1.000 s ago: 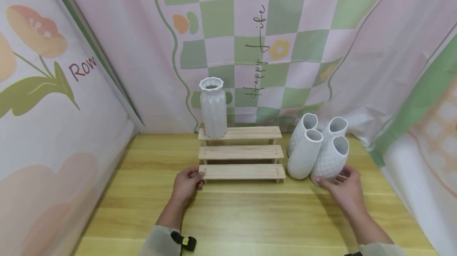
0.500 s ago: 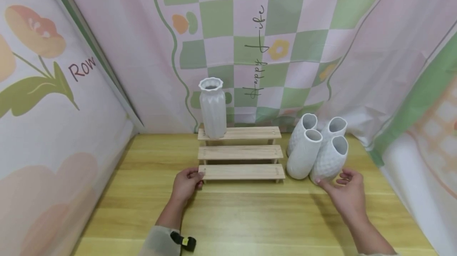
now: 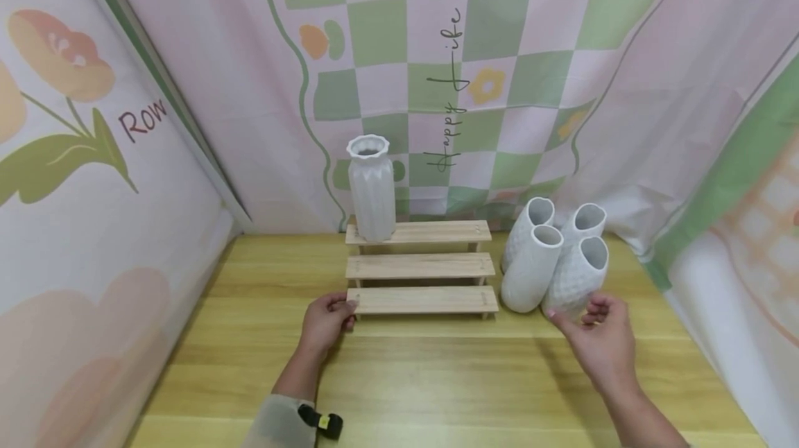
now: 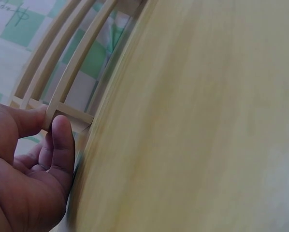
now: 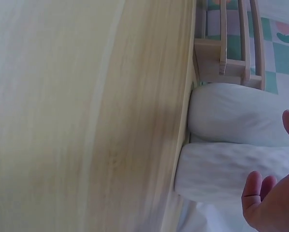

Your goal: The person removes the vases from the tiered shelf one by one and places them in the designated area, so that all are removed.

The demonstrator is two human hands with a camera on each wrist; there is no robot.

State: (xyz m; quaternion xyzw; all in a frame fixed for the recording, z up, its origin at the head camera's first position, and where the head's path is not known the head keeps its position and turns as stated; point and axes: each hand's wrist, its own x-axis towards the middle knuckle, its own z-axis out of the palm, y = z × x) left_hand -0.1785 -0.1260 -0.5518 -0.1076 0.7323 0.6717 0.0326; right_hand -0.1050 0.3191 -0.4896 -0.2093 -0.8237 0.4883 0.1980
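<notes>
My left hand point(image 3: 326, 324) pinches the left end of the lowest step of a three-step wooden display stand point(image 3: 422, 301), thumb on top and fingers below, as the left wrist view shows. On the top step, at its left end, stands a tall white vase point(image 3: 373, 191) with a scalloped rim. My right hand point(image 3: 602, 344) hovers at the front right dimpled white vase point(image 3: 577, 278), thumb and fingers spread apart. Whether a fingertip touches it I cannot tell. Beside it stands a smoother white vase point(image 3: 530, 271), also seen in the right wrist view point(image 5: 236, 113).
Behind these two stand a textured white vase point(image 3: 538, 216) and another white vase point(image 3: 589, 219), close together right of the stand. The wooden table point(image 3: 412, 385) reaches back to a checked curtain point(image 3: 437, 87). A printed panel point(image 3: 93, 226) borders the left side.
My right hand's fingers have come away from the right side of the dimpled vase and now show in front of it. The left hand, stand and vases keep their places.
</notes>
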